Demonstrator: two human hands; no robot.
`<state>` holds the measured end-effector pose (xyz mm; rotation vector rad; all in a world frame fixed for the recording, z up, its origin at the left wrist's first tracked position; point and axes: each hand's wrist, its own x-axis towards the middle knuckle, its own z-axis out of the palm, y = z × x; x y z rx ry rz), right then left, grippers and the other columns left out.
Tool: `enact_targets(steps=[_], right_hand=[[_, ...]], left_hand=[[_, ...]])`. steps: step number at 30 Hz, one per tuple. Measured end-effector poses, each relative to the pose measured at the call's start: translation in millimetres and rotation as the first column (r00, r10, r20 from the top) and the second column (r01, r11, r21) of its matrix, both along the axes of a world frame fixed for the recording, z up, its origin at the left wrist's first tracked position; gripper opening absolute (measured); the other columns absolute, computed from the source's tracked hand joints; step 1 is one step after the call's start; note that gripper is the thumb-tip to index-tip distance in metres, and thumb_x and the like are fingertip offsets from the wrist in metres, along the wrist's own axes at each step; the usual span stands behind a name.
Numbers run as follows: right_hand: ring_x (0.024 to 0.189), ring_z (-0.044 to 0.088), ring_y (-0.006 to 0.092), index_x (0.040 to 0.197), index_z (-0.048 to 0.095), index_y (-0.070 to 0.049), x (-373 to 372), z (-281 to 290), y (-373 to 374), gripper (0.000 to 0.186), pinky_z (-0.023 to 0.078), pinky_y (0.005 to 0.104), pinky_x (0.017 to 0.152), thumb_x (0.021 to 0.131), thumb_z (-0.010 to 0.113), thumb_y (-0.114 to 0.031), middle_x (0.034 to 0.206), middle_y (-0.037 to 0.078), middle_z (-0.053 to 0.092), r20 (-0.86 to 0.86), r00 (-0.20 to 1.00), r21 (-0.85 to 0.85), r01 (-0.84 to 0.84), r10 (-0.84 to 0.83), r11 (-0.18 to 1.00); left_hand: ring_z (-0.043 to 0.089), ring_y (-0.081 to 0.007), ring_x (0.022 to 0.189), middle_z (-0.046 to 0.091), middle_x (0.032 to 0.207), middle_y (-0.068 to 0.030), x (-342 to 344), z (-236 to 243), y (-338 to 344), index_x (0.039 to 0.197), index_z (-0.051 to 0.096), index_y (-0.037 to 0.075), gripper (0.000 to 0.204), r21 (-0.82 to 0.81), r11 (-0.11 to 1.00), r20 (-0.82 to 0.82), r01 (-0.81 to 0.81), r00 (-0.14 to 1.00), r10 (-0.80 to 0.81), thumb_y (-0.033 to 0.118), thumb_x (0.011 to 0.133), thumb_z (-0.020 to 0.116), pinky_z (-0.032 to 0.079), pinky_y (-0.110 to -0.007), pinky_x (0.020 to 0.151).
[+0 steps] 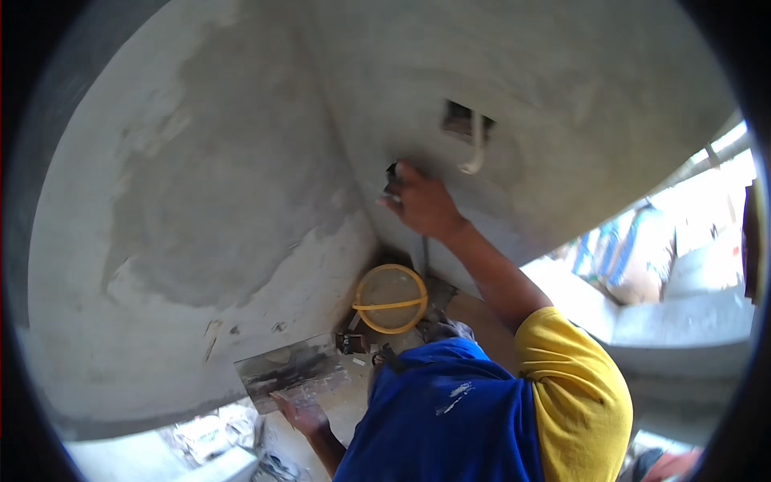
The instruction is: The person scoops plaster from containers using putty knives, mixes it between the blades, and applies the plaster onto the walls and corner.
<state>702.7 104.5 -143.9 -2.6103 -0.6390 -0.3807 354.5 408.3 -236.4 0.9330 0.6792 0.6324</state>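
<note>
Right hand clamped on small black tool, left hand gripping rectangular board, grey, streaked black

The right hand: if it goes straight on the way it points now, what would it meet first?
Most likely the grey wall, since the right hand appears close to it; the remaining gap is unclear from one view.

Blue and yellow against mottled grey.
Shirt blue, white-smeared, with yellow sleeve; left wall pale grey, patched darker; bucket yellow-rimmed; board grey, dark-streaked; pipe off-white.
</note>
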Motion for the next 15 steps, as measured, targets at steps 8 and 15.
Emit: enact_targets(steps=[8, 15], right_hand=[[0.085, 0.061, 0.0286, 0.081, 0.069, -0.005, -161, 14, -80, 0.016, 0.052, 0.039, 0.075, 0.08, 0.068, -0.021, 0.097, 0.013, 0.058, 0.051, 0.964, 0.234, 0.243, -0.261, 0.941], [0.064, 0.056, 0.0278, 0.078, 0.067, -0.003, -279, 40, -139, 0.01, 0.045, 0.038, 0.057, 0.074, 0.073, -0.011, 0.073, 0.01, 0.055, 0.152, 0.857, 0.347, 0.421, -0.493, 0.838]], left_hand=[[0.04, -0.0275, 0.128, 0.044, 0.139, -0.0106, 49, 5, 32, 0.142, 0.034, 0.01, 0.058, 0.083, 0.933, 0.05, 0.351, 0.933, -0.355, 0.034, 0.093, 0.053, 0.031, -0.044, 0.107], [0.041, -0.0249, 0.125, 0.043, 0.137, -0.0089, 81, 31, 31, 0.141, 0.035, 0.009, 0.059, 0.0, 0.852, 0.089, 0.524, 0.848, -0.522, 0.039, 0.093, 0.053, 0.031, -0.042, 0.107]])
